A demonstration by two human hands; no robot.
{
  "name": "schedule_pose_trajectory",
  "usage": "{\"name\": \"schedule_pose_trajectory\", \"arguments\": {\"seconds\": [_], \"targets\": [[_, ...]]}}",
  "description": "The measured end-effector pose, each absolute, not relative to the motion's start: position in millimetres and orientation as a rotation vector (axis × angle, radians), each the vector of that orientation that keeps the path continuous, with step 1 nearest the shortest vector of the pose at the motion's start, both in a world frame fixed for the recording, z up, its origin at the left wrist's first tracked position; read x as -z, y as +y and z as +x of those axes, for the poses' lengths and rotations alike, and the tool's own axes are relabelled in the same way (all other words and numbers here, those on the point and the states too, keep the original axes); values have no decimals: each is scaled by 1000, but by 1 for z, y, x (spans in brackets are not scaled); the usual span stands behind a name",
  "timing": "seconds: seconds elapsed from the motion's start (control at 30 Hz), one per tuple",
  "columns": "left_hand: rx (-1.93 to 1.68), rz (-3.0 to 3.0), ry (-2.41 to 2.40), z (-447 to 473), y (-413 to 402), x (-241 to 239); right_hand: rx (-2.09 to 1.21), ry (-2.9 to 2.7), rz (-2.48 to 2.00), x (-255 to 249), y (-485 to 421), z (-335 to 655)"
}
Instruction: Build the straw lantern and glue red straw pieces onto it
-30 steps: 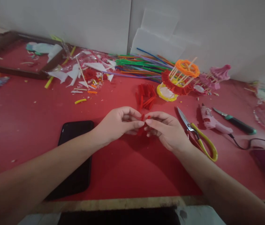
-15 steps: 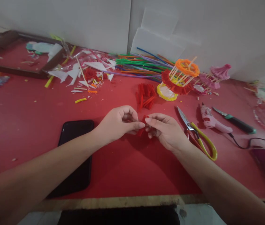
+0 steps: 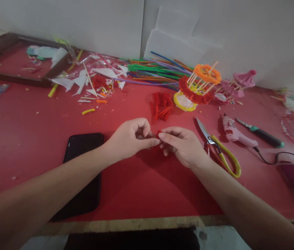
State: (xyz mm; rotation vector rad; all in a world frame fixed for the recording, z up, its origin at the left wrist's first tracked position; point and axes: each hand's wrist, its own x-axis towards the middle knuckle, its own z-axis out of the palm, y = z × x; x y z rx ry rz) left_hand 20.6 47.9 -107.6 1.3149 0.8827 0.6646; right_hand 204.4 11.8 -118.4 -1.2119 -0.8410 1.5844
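My left hand [image 3: 129,139] and my right hand [image 3: 182,144] meet over the middle of the red table [image 3: 27,139]. Both pinch a small red pipe-cleaner piece [image 3: 158,134] between fingertips; most of it is hidden by the fingers. A pile of short red pipe-cleaner pieces [image 3: 161,105] lies just beyond the hands. Yellow-handled scissors [image 3: 221,152] lie right beside my right hand.
A black phone [image 3: 84,173] lies under my left forearm. A pink glue gun [image 3: 234,133] and a green-handled knife [image 3: 261,133] lie to the right. A small orange, red and yellow lantern [image 3: 197,86], long coloured pipe cleaners [image 3: 154,71], paper scraps [image 3: 84,81] and a wooden tray [image 3: 19,64] line the back.
The hands have closed in on each other slightly, the fingertips turning the red piece. Nothing else on the table has moved.
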Motion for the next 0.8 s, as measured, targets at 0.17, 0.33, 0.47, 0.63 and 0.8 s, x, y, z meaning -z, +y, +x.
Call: {"name": "schedule_pose_trajectory", "arguments": {"seconds": [0.17, 0.33, 0.47, 0.63, 0.8], "targets": [[-679, 1330, 851, 19, 47, 108, -1579, -893, -1212, 120, 11, 205], [-704, 1383, 925, 21, 48, 107, -1553, -913, -1217, 118, 12, 204], [-776, 1391, 1003, 22, 50, 106, -1336, -821, -1205, 118, 21, 208], [-855, 1272, 1041, 23, 51, 107, -1083, -1104, -1330, 115, 30, 221], [-856, 1227, 1065, 22, 51, 107, -795, -1961, -1751, 96, 17, 229]]}}
